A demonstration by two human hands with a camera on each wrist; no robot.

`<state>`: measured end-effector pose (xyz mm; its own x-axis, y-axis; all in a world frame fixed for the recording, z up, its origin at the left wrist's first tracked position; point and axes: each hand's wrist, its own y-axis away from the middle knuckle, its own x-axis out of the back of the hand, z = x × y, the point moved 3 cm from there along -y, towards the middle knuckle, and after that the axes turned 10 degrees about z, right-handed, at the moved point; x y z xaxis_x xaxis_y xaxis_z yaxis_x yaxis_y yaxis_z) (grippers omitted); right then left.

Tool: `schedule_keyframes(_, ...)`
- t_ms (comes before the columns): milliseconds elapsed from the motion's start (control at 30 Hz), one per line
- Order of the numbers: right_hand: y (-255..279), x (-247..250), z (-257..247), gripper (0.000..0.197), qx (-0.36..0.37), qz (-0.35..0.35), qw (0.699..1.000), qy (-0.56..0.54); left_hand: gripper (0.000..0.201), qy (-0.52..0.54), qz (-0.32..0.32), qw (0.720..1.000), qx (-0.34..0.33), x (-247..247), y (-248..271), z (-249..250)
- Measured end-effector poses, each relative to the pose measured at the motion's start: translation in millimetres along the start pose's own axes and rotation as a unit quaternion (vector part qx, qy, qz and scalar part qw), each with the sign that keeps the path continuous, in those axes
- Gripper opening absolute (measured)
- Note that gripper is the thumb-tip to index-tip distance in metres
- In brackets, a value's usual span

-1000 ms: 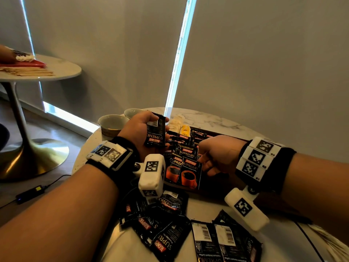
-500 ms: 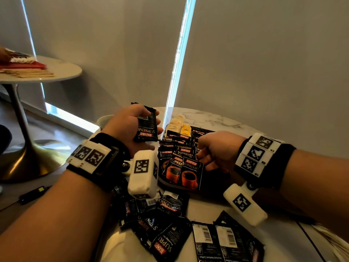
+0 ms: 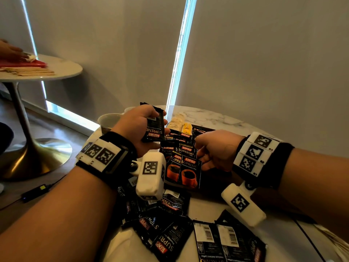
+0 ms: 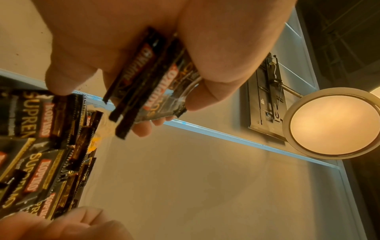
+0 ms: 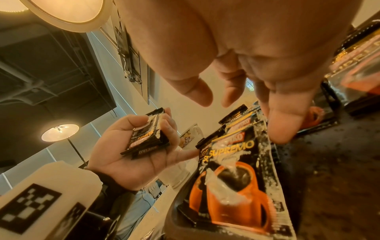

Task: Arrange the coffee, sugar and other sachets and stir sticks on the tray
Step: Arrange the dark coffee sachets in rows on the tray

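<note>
Lifted higher since a second ago, the left hand (image 3: 140,127) now carries its small stack of black foil coffee sachets (image 3: 154,123) up and away from the dark rectangular tray (image 3: 207,186), clear of the rows laid there. Its thumb and fingers are curled round the stack; the left wrist view shows at least two or three packets (image 4: 152,81) pressed together edge-on, and the right wrist view shows them (image 5: 147,141) lying in the palm.

The right hand (image 3: 217,150) has hardly shifted. It hovers over the tray's right part, knuckles up, fingers loosely curled and holding nothing; in its own wrist view the fingertips (image 5: 283,123) hang just above the overlapping black-and-orange sachets (image 5: 232,175) already set out on the tray.

Behind those rows, at the tray's far end, stand a yellow tea packet (image 3: 186,128) and some pale sachets (image 3: 176,121). More black sachets (image 3: 166,239) lie loose on the white marble table (image 3: 217,118), on the tray's near side.

My reading: the left hand serves as the supply, and the right is poised to take a packet from it and add it to the row. Plenty remains unsorted.
</note>
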<state>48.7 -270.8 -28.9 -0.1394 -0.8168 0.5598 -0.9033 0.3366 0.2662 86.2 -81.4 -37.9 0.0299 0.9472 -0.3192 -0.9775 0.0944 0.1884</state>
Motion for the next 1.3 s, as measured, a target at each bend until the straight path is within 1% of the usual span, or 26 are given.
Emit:
schedule_keyframes(167,-3,-1,4,0.004,-0.006,0.005,1.0,0.001,0.035,-0.004,0.009,1.0,-0.002,0,-4,-1)
schedule_keyframes(400,-9,-1,7,0.001,-0.01,0.006,1.0,-0.025,0.029,0.007,0.003,1.0,0.001,-3,-6,-2)
schedule_keyframes(667,-12,3,8,0.007,-0.011,-0.011,1.0,-0.013,0.029,-0.005,0.024,0.999,-0.023,1,-5,-1)
schedule_keyframes(767,-14,11,9,0.013,-0.016,0.002,1.0,-0.008,0.033,0.03,0.035,0.998,-0.03,3,-6,-1)
schedule_keyframes(867,-13,24,8,0.015,-0.014,0.017,1.0,0.0,0.042,0.107,0.034,0.993,-0.023,3,-5,2)
schedule_keyframes(933,-14,32,5,0.012,0.018,0.03,0.999,-0.032,0.048,0.139,0.03,0.99,-0.017,0,-2,4)
schedule_keyframes(1033,-7,43,-5,0.003,0.091,0.019,0.991,-0.092,0.047,0.137,-0.009,0.991,0.001,-15,6,9)
schedule_keyframes(1067,-2,47,-8,0.005,0.119,0.013,0.986,-0.115,0.045,0.122,-0.026,0.992,0.014,-23,9,10)
schedule_keyframes(1133,10,58,-14,0.019,0.181,0.011,0.973,-0.141,0.041,0.082,-0.063,0.994,0.042,-40,15,12)
schedule_keyframes(1200,23,65,-15,0.033,0.232,-0.001,0.961,-0.152,0.042,0.061,-0.086,0.992,0.063,-56,19,15)
schedule_keyframes(1300,29,69,-8,0.043,0.259,-0.03,0.943,-0.207,0.039,0.042,-0.113,0.991,0.061,-76,23,21)
